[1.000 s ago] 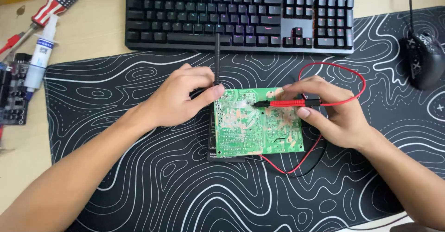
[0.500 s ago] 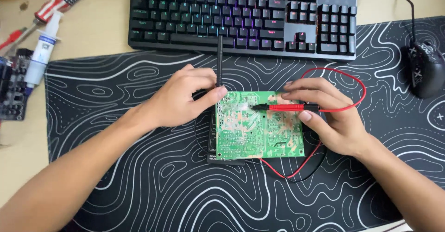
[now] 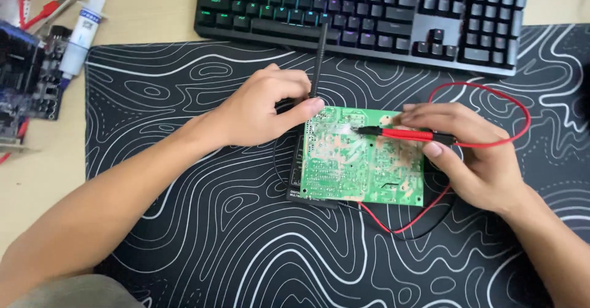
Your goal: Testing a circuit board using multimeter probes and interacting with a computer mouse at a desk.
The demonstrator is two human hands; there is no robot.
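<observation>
A green circuit board (image 3: 362, 160) lies flat on a black desk mat (image 3: 215, 234) with white wavy lines. The left hand (image 3: 261, 108) is curled shut around a black probe (image 3: 318, 56), whose tip meets the board's top left corner. The right hand (image 3: 473, 151) pinches a red probe (image 3: 409, 135) in its fingers, lying across the board's top. A red wire (image 3: 491, 99) loops behind that hand. A keyboard (image 3: 369, 13) sits above the mat
</observation>
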